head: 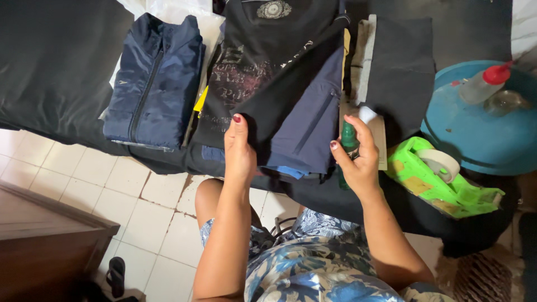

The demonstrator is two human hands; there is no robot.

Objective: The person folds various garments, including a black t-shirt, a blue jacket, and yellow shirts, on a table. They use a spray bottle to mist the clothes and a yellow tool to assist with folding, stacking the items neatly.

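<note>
Scene: a head-worn camera looks down at a person's two bare arms reaching over a table draped in black cloth (50, 72), with folded clothes laid along it.
Left hand: the left hand (239, 154) pinches the near corner of a folded black garment (291, 84), thumb on top, the other fingers hidden underneath.
Right hand: the right hand (358, 159) is wrapped around a small green spray bottle (348, 141), fingers curled snugly round its body, its pale cap showing above them.
Where the garment is: it lies at the middle of the table edge, across a dark printed shirt (240, 78) and a navy folded piece (313, 123).
How the garment likely handles: soft, light and limp; it would sag if lifted by one corner, so a grip along a folded edge seems steadier.
How the bottle likely handles: small, rigid, light and smooth plastic; best held round the body.
Nearby left: a navy zip jacket (151, 84), folded flat.
Nearby right: a bright green tape dispenser (442, 179), a blue round lid (475, 134) bearing a red-capped squeeze bottle (484, 83).
Floor: pale tiles (112, 190), with a dark sandal (116, 274) near a wooden cabinet.
</note>
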